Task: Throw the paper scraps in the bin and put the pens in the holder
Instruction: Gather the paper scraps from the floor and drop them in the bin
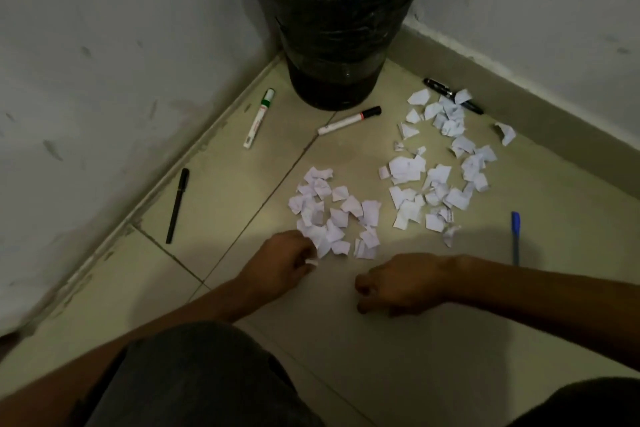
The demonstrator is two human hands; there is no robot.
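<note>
A: Where do the paper scraps lie?

B: On the tiled floor (242, 184), in two loose spreads; the near pile of scraps (332, 215) sits just ahead of the hands, and the far spread of scraps (440, 163) runs off to the right toward the wall; one stray scrap (505, 133) lies apart by the skirting.

A: And the bin?

B: The bin (336, 28) stands in the corner where the two walls meet, lined with a black bag, well beyond the scraps; no scrap is visible inside it from here.

A: The pens?

B: All on the floor; a green-capped marker (259, 118) left of the bin's base; a black-capped marker (349, 120) just in front of the bin; a slim black pen (177, 205) near the left wall; a black marker (450, 99) by the right wall, partly under scraps; a blue pen (515, 236) at the right, beyond the right forearm.

A: What are the hands doing?

B: The left hand (280, 263) is at the near edge of the near pile, fingers curled in and pinching a small white scrap; the right hand (401, 284) rests low over bare floor beside it, fingers curled loosely; I cannot tell whether it holds anything.
</note>
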